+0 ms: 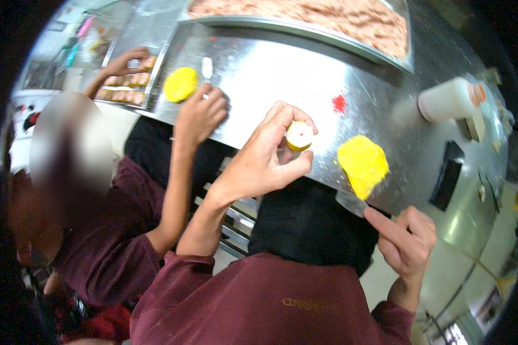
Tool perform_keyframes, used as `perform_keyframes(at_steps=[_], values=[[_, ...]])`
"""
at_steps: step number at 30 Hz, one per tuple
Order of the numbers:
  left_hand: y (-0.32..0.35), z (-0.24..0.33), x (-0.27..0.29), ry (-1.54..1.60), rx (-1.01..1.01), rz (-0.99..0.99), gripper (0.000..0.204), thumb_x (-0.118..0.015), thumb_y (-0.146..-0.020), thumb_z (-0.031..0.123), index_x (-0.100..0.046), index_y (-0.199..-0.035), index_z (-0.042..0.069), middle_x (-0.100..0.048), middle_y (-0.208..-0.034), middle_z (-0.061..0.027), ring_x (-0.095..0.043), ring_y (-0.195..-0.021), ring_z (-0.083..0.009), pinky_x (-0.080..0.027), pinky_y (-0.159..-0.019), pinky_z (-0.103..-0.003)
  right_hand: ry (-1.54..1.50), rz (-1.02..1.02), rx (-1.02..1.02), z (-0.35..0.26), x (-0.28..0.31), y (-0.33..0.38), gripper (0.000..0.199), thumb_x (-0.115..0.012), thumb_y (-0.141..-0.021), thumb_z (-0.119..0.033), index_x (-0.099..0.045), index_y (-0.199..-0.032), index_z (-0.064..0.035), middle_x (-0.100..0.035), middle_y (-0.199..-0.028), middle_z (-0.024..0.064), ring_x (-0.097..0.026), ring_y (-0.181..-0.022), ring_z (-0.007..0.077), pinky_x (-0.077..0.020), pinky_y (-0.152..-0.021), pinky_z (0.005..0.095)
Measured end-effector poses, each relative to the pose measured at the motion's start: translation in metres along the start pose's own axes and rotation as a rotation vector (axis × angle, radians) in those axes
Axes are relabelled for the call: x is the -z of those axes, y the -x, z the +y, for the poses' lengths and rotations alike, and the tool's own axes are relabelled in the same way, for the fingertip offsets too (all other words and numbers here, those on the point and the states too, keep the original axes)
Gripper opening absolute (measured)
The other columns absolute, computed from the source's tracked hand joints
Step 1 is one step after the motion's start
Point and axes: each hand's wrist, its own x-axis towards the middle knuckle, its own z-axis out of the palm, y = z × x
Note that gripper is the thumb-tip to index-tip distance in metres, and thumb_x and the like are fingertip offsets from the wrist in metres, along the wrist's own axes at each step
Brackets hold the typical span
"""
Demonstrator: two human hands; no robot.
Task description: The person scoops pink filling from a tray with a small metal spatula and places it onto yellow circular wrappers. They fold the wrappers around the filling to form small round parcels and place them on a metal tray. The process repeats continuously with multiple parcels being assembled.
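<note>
Dumpling (pixel 299 135), one, round, with a yellow side, pale top and single red dot, sits above a metal table (pixel 239 63), held between thumb and forefinger of the wearer's left hand (pixel 277 150). The right hand (pixel 407 240) grips one spatula (pixel 351 202), its clear blade at the near edge of a yellow wrapper pile (pixel 362 164); whether they touch, I cannot tell. A second pile (pixel 181 84) lies further left, making two. Also on the table: one red heap (pixel 339 104), one white bottle (pixel 450 103) with an orange cap, and one tray of pink filling (pixel 305 10). One co-worker's two hands work at left, one over a tray (pixel 153 87) holding rows of dumplings, too small to count.
</note>
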Motion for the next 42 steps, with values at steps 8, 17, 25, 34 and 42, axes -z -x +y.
perform_keyframes(at_steps=[8, 17, 25, 34, 42], values=[[-0.021, -0.034, 0.042, -0.53, -0.073, 0.116, 0.038, -0.081, -0.09, 0.017, -0.064, -0.121, 0.003, -0.063, -0.111, -0.0152, -0.065, -0.102, -0.0321, -0.053, -0.089, -0.042, -0.134, 0.125, -0.074, 0.005, -0.012, 0.024, 0.049, -0.074, -0.072, 0.003, -0.086, -0.117, -0.0109, -0.039, -0.065, 0.0026, -0.045, -0.054, 0.0186, -0.0361, -0.051, 0.0343], [-0.02, -0.007, 0.032, -0.636, -0.147, 0.321, 0.028, -0.068, -0.084, 0.013, -0.064, -0.107, -0.002, -0.067, -0.1, -0.0215, -0.064, -0.093, -0.0388, -0.053, -0.081, -0.049, -0.196, 0.149, -0.019, 0.003, 0.003, 0.03, 0.038, -0.065, -0.093, 0.007, -0.081, -0.126, -0.0044, -0.054, -0.074, 0.0125, -0.047, -0.062, 0.0273, -0.0404, -0.057, 0.0424], [-0.032, -0.004, 0.022, -0.875, -0.296, 0.518, 0.035, -0.073, -0.075, 0.01, -0.063, -0.108, 0.001, -0.066, -0.102, -0.0234, -0.063, -0.099, -0.0459, -0.052, -0.085, -0.053, -0.239, 0.149, 0.007, 0.012, 0.002, 0.029, 0.036, -0.063, -0.098, 0.004, -0.078, -0.129, -0.0024, -0.058, -0.081, 0.0138, -0.05, -0.066, 0.0267, -0.0441, -0.06, 0.0415], [-0.03, 0.009, -0.088, -0.425, -0.502, -0.334, 0.047, -0.088, -0.081, 0.02, -0.07, -0.121, 0.005, -0.065, -0.12, -0.0171, -0.062, -0.119, -0.0374, -0.051, -0.1, -0.048, -0.114, 0.544, -0.053, 0.017, -0.007, 0.019, 0.036, -0.063, -0.097, 0.003, -0.077, -0.13, -0.0023, -0.062, -0.084, 0.0136, -0.058, -0.07, 0.0255, -0.0455, -0.066, 0.0384], [-0.03, -0.003, -0.089, -0.477, -0.418, -0.269, 0.012, -0.077, -0.092, 0.012, -0.076, -0.102, 0.004, -0.072, -0.103, -0.0132, -0.067, -0.099, -0.0339, -0.053, -0.092, -0.045, -0.258, 0.526, -0.222, 0.039, -0.031, 0.055, 0.032, -0.064, -0.098, 0.007, -0.078, -0.126, -0.0009, -0.054, -0.075, 0.002, -0.04, -0.06, 0.0087, -0.0317, -0.052, 0.028]])
